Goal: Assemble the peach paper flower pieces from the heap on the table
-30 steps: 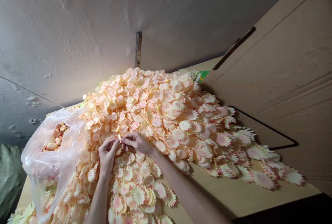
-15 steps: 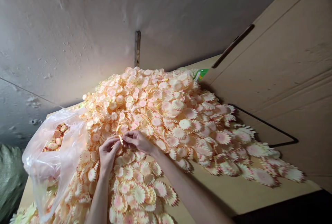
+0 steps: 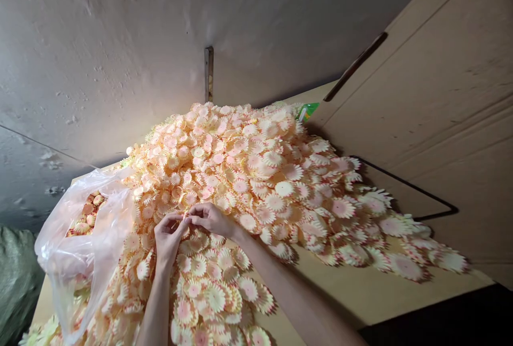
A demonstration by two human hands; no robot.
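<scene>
Small pale flower piece [image 3: 185,217] at lower centre-left of frame, between the two hands' fingertips; edge-on and mostly covered, so its layering cannot be told. Left hand [image 3: 166,233]: thumb and forefinger together, pinching the piece. Right hand [image 3: 215,220]: fingertips closed in on it from the right; exact contact partly hidden. Directly beneath and around: heap of scalloped flower discs [image 3: 284,189], cream with pink centres, spread from lower left through centre to right of frame. Risks, as judged: thin petals may crease or tear if both pinches pull against each other; a slip would drop the piece among near-identical discs, hard to pick out again; forearms low over the heap could drag discs toward the bare tabletop [image 3: 340,287] at lower right. Left of frame: translucent plastic bag [image 3: 106,252], small reddish-cream pieces [image 3: 87,220] showing at its opening; a sleeve snag or nudge might spill them. Right: cardboard panel [image 3: 425,105]. Behind: grey wall [image 3: 132,36].
</scene>
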